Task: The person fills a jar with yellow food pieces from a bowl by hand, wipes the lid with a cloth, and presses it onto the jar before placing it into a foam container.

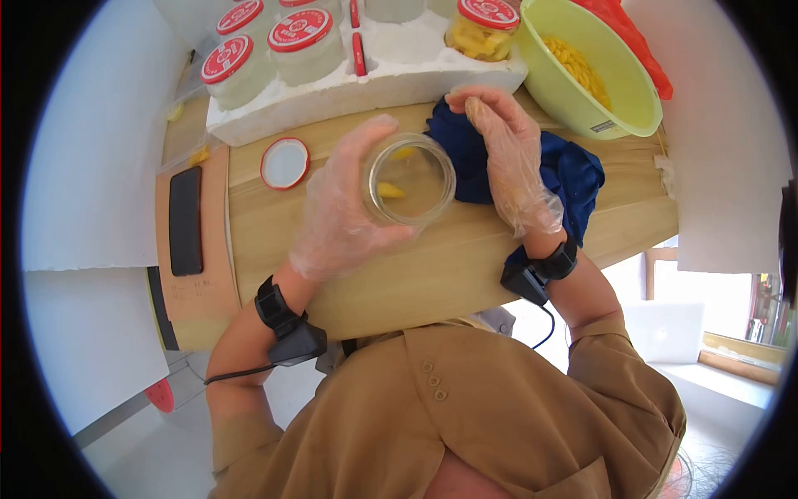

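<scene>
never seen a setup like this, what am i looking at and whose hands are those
There's no robot here. This single picture comes from a camera on a person's head, looking forward and down, so both hands are the wearer's own. They wear clear plastic gloves, with black devices strapped at the wrists.

The left hand holds an open glass jar with a little yellow food inside. The right hand is over a blue cloth; whether it pinches anything is unclear.

On the wooden table are a loose lid, a dark phone, a white foam block carrying jars, and a green bowl of yellow pieces.
</scene>
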`<state>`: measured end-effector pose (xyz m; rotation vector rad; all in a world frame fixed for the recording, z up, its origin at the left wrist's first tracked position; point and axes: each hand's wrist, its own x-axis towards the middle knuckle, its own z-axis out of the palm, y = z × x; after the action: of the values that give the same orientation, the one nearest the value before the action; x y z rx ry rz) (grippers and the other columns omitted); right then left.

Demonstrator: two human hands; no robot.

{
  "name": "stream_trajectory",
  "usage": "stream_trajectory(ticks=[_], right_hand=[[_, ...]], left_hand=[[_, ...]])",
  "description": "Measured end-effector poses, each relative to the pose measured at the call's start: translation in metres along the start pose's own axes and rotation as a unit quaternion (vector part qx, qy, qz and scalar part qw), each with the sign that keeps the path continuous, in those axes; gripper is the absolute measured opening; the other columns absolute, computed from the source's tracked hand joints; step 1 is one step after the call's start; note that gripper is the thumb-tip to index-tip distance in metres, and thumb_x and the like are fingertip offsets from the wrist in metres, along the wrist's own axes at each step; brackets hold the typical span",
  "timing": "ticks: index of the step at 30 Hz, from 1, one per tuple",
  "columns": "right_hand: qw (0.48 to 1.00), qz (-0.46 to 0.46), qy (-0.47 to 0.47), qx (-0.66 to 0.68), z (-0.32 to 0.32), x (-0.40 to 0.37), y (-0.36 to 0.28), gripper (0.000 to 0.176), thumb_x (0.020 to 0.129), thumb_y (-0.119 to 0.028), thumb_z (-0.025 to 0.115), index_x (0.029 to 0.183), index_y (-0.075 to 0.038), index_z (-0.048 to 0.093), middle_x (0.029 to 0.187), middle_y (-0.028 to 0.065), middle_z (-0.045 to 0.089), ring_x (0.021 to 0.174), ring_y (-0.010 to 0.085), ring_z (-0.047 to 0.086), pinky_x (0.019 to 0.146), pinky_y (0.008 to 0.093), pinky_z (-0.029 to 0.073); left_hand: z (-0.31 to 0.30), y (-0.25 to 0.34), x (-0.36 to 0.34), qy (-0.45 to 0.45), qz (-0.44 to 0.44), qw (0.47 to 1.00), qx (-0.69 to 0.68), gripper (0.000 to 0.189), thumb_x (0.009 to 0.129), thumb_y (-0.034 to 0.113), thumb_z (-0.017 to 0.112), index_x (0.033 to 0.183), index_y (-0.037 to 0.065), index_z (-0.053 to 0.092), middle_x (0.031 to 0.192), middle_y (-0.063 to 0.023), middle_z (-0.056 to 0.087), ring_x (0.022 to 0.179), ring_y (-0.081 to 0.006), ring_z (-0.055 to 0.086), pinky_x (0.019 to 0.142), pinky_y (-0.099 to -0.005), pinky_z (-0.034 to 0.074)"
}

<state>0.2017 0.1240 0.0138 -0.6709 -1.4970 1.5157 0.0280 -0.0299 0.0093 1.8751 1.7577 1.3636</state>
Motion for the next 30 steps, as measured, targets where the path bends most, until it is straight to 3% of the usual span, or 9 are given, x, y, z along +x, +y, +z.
stream_trajectory(ticks=[4,13,18,21,27,30], right_hand=[[1.000,0.004,-0.007,-0.019,-0.001,0.000,-0.001,0.018,0.106,-0.012,0.064,0.116,-0.001,0.074,0.109,0.0010,0.072,0.105,0.0095,0.062,0.097,0.0266,0.050],[1.000,0.012,-0.020,0.001,-0.003,0.000,-0.002,0.017,0.106,-0.008,0.063,0.119,-0.001,0.072,0.112,0.0015,0.072,0.106,0.0102,0.063,0.099,0.0270,0.050],[0.999,0.022,-0.035,-0.024,-0.007,-0.002,-0.032,0.017,0.105,-0.006,0.065,0.120,-0.001,0.071,0.111,0.0023,0.072,0.106,0.0101,0.064,0.099,0.0268,0.051],[0.998,-0.022,-0.029,-0.057,-0.020,0.003,-0.060,0.018,0.105,-0.008,0.066,0.121,-0.001,0.070,0.111,0.0025,0.072,0.106,0.0097,0.064,0.099,0.0266,0.051],[0.978,-0.100,0.103,-0.152,-0.088,0.043,-0.105,0.021,0.105,-0.010,0.068,0.122,0.002,0.070,0.111,0.0034,0.073,0.105,0.0114,0.066,0.097,0.0275,0.053],[0.961,-0.085,0.077,-0.250,-0.138,0.074,-0.112,0.023,0.101,-0.012,0.068,0.118,0.003,0.073,0.107,0.0041,0.075,0.103,0.0122,0.069,0.094,0.0291,0.055]], left_hand=[[0.003,0.007,0.009,0.009,-0.141,0.980,-0.141,0.099,0.070,0.025,0.096,0.151,-0.001,0.045,0.139,-0.0184,0.063,0.134,-0.0299,0.060,0.114,-0.0413,0.048],[0.004,-0.007,0.026,-0.010,-0.116,0.987,-0.113,0.102,0.072,0.028,0.097,0.152,-0.004,0.043,0.139,-0.0185,0.063,0.130,-0.0280,0.062,0.113,-0.0412,0.048],[0.004,-0.006,0.016,0.003,-0.123,0.985,-0.119,0.104,0.071,0.025,0.097,0.155,-0.002,0.042,0.140,-0.0182,0.065,0.128,-0.0285,0.066,0.110,-0.0403,0.052],[0.005,-0.008,0.012,0.006,-0.118,0.987,-0.112,0.105,0.070,0.023,0.098,0.156,-0.001,0.042,0.139,-0.0178,0.067,0.126,-0.0282,0.069,0.107,-0.0397,0.055],[0.006,-0.011,0.011,0.006,-0.122,0.983,-0.138,0.105,0.069,0.022,0.098,0.155,0.000,0.043,0.138,-0.0177,0.067,0.125,-0.0283,0.069,0.106,-0.0394,0.057],[0.006,-0.010,0.011,0.004,-0.123,0.984,-0.132,0.105,0.070,0.023,0.099,0.155,-0.001,0.042,0.137,-0.0180,0.066,0.123,-0.0287,0.069,0.106,-0.0397,0.056]])
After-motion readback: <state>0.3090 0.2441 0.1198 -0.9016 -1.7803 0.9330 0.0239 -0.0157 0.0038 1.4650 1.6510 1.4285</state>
